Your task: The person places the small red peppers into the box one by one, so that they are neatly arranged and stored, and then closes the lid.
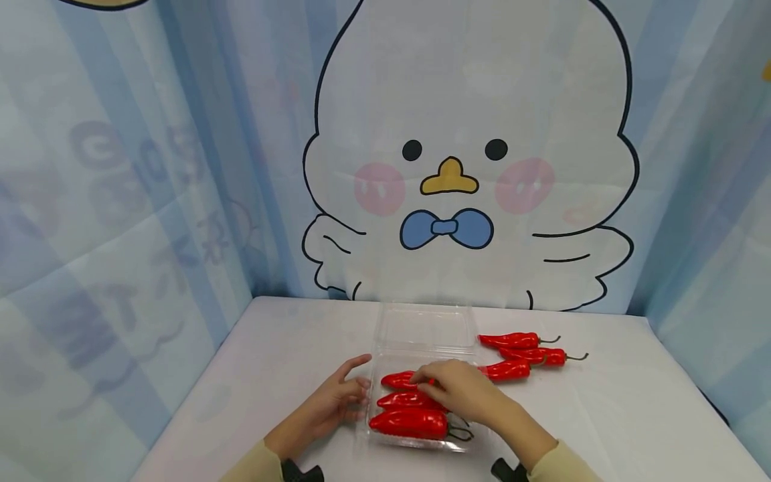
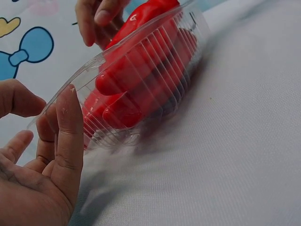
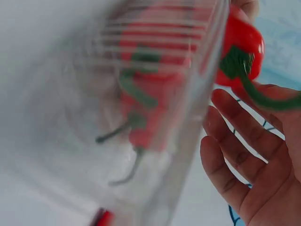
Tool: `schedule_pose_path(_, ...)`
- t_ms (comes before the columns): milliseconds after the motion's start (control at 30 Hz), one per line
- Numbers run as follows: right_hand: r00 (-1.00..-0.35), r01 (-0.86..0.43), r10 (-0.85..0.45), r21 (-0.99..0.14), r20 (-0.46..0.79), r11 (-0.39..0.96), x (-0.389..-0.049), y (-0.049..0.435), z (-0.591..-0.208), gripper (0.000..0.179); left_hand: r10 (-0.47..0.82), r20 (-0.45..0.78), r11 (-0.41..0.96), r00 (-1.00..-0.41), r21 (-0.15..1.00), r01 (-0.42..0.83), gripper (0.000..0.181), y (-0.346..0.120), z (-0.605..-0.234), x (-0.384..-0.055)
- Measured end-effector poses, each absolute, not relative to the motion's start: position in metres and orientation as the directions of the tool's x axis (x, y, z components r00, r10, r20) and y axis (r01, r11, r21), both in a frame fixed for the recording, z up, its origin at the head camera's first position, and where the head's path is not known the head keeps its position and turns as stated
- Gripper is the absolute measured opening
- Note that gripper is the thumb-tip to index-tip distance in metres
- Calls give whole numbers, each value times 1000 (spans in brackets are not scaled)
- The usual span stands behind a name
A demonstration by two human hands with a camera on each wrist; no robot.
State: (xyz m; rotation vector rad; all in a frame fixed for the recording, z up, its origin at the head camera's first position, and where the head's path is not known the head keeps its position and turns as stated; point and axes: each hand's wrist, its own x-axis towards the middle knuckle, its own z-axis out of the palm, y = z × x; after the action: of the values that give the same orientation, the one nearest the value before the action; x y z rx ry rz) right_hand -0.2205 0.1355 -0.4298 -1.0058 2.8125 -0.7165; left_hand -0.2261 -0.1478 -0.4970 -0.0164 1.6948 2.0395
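A clear plastic clamshell box (image 1: 421,444) lies with its lid folded back, holding several red chili peppers (image 1: 409,423). My left hand (image 1: 337,402) is at the box's left side. In the left wrist view its fingertips (image 2: 68,96) touch the clear wall, fingers mostly straight. My right hand (image 1: 464,391) reaches over the box, fingertips right at the rearmost pepper (image 1: 396,380) in it, whose stem end the hand hides. In the right wrist view, the right hand's fingers (image 3: 240,160) are spread loosely behind a pepper (image 3: 244,47) with a green stem.
Three more red peppers (image 1: 510,340) lie on the white table (image 1: 626,402) right of the box, the nearest one reaching toward its edge. The transparent lid (image 1: 426,327) lies at the back. Printed curtains (image 1: 470,87) surround the table.
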Motion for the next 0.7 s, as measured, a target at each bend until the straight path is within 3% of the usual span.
schedule_pose_path(700, -854, -516, -492, -392, 170, 762, -230, 181, -414, 17, 343, -325, -123, -881, 915, -385, 77, -148, -496, -227)
